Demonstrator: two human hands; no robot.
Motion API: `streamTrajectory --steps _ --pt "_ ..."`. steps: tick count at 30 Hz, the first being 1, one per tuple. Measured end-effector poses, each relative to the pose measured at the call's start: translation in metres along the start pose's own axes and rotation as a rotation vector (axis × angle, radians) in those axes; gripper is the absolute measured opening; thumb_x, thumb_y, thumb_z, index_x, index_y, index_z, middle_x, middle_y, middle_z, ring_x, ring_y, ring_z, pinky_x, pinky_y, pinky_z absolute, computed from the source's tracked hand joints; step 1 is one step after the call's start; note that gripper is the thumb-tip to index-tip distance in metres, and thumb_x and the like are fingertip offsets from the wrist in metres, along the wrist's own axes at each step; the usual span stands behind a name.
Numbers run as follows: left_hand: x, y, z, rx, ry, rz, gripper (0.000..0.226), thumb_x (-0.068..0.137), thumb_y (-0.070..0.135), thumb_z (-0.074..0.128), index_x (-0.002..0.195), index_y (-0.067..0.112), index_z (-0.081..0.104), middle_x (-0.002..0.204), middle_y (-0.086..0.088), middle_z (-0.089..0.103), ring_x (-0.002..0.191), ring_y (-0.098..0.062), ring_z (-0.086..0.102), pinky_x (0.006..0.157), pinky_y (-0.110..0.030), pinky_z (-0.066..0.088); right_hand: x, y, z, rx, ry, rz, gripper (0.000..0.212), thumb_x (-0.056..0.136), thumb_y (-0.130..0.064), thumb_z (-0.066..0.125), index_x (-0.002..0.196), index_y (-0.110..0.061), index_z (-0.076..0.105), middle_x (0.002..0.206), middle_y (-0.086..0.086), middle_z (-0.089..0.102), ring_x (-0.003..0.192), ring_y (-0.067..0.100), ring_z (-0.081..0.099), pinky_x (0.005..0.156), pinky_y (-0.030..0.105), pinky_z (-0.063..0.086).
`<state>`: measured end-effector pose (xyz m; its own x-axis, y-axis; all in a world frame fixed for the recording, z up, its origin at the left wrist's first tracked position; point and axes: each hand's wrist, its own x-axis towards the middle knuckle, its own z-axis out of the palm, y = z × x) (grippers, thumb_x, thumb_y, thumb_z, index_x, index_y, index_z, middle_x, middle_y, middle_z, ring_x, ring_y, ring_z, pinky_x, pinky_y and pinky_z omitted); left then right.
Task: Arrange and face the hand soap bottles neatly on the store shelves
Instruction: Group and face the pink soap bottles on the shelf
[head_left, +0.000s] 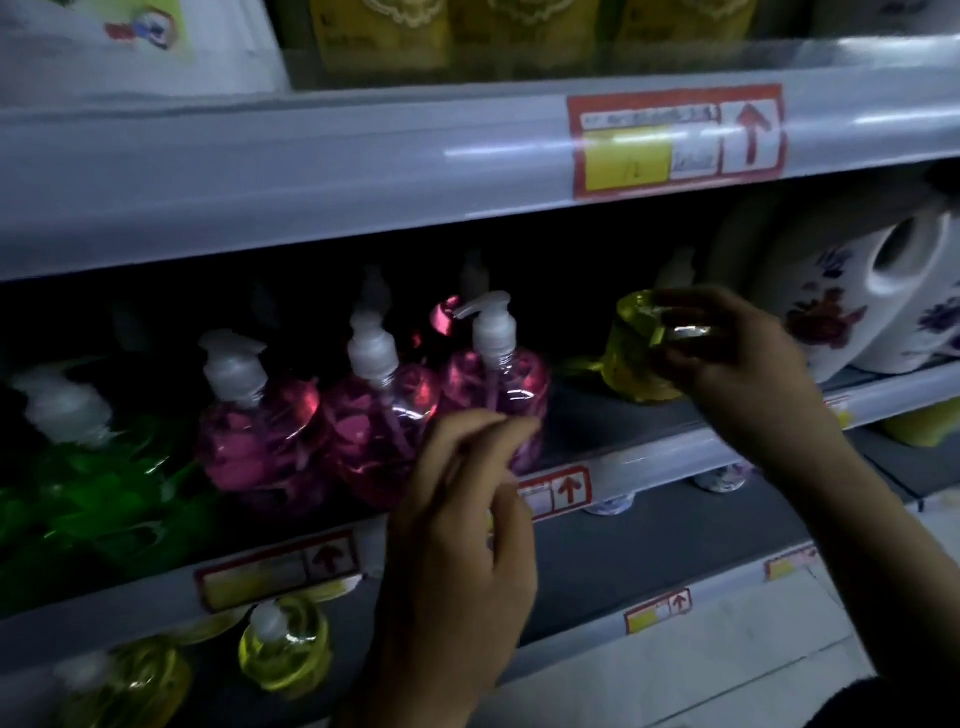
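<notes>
Left grip (462, 499) and right grip (727, 358) are bare, forearms uncovered, dark cloth (904, 701) by the right elbow

One wide-angle view is taken from the person's head, aimed forward and slightly down at the middle shelf (618, 418) from close by. The frame is tilted, so shelf edges are seen rising rightward.

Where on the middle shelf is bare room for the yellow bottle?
Bare grey shelf floor lies between the rightmost pink clear pump bottle and the yellow clear bottle in the right hand. Further left, pink bottles and green bottles stand packed.
</notes>
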<state>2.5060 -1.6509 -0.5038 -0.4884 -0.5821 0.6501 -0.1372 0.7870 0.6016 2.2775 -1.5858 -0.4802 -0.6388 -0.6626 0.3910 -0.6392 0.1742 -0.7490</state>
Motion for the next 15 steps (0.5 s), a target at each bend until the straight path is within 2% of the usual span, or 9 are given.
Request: streamTrajectory --steps 2,5,8,9,10,11,12,14,15 --pt "0.007 0.004 0.025 -0.103 -0.134 -0.109 0.041 0.091 0.012 0.042 0.124 0.032 0.055 0.117 0.02 0.048 0.1 -0.002 0.054 0.086 -0.014 0.044 0.009 0.02 -0.012 -0.15 0.097 0.089 0.065 0.07 -0.022 0.079 0.129 -0.022 0.051 0.116 0.007 0.063 0.103 0.026 0.062 0.086 0.037 0.05" --pt "0.028 0.017 0.065 -0.146 -0.27 -0.194 0.054 0.092 0.008 0.039 0.138 0.037 0.039 0.131 0.022 0.036 0.111 -0.011 0.052 0.095 -0.022 0.043 0.021 0.04 -0.012 -0.123 -0.016 0.134 0.104 0.047 -0.045 0.083 0.136 -0.014 0.041 0.119 0.01 0.061 0.104 0.028 0.06 0.088 0.042 0.05" --pt "0.056 0.019 0.108 -0.091 -0.368 -0.24 0.072 0.091 0.0 0.043 0.148 0.038 0.018 0.154 0.015 0.015 0.132 -0.006 0.031 0.101 -0.012 0.03 0.035 0.056 -0.007 -0.002 -0.118 0.15 0.106 0.051 -0.028 0.092 0.138 -0.01 0.035 0.121 0.009 0.062 0.109 0.026 0.061 0.094 0.049 0.05" --pt "0.063 0.014 0.119 -0.104 -0.387 -0.281 0.078 0.09 -0.001 0.044 0.148 0.041 0.013 0.156 0.007 0.016 0.133 -0.008 0.032 0.103 -0.014 0.031 0.038 0.061 -0.004 0.042 -0.136 0.17 0.107 0.049 -0.03 0.092 0.137 -0.014 0.034 0.12 0.007 0.063 0.108 0.025 0.062 0.094 0.049 0.051" --pt "0.071 0.008 0.131 -0.159 -0.407 -0.357 0.082 0.088 0.0 0.044 0.147 0.045 0.008 0.154 -0.002 0.027 0.13 -0.014 0.041 0.103 -0.022 0.038 0.041 0.066 -0.002 0.087 -0.145 0.188 0.107 0.044 -0.037 0.09 0.134 -0.02 0.035 0.117 0.004 0.065 0.107 0.025 0.063 0.092 0.05 0.052" --pt "0.077 0.002 0.139 -0.23 -0.426 -0.459 0.083 0.089 0.001 0.043 0.145 0.048 0.004 0.143 -0.007 0.045 0.118 -0.018 0.054 0.097 -0.031 0.047 0.044 0.072 -0.001 0.124 -0.147 0.195 0.103 0.041 -0.043 0.088 0.128 -0.024 0.038 0.114 0.002 0.066 0.106 0.025 0.064 0.09 0.052 0.053" --pt "0.082 -0.002 0.144 -0.299 -0.445 -0.555 0.081 0.091 0.003 0.042 0.145 0.048 0.002 0.125 -0.005 0.06 0.101 -0.016 0.064 0.088 -0.032 0.052 0.045 0.074 -0.002 0.147 -0.15 0.187 0.096 0.039 -0.045 0.087 0.122 -0.025 0.041 0.111 -0.001 0.067 0.105 0.024 0.065 0.087 0.053 0.054" --pt "0.085 -0.006 0.147 -0.417 -0.468 -0.665 0.069 0.097 0.004 0.038 0.149 0.04 0.011 0.091 0.007 0.066 0.07 -0.004 0.065 0.071 -0.019 0.053 0.045 0.076 -0.005 0.159 -0.168 0.149 0.087 0.04 -0.043 0.089 0.114 -0.027 0.046 0.106 -0.002 0.068 0.101 0.023 0.066 0.082 0.053 0.055" --pt "0.084 -0.004 0.146 -0.455 -0.452 -0.665 0.063 0.098 0.003 0.038 0.149 0.035 0.018 0.086 0.007 0.064 0.061 0.0 0.061 0.065 -0.012 0.05 0.043 0.074 -0.007 0.155 -0.17 0.126 0.086 0.041 -0.042 0.09 0.113 -0.028 0.046 0.105 -0.002 0.068 0.1 0.024 0.067 0.08 0.053 0.056"
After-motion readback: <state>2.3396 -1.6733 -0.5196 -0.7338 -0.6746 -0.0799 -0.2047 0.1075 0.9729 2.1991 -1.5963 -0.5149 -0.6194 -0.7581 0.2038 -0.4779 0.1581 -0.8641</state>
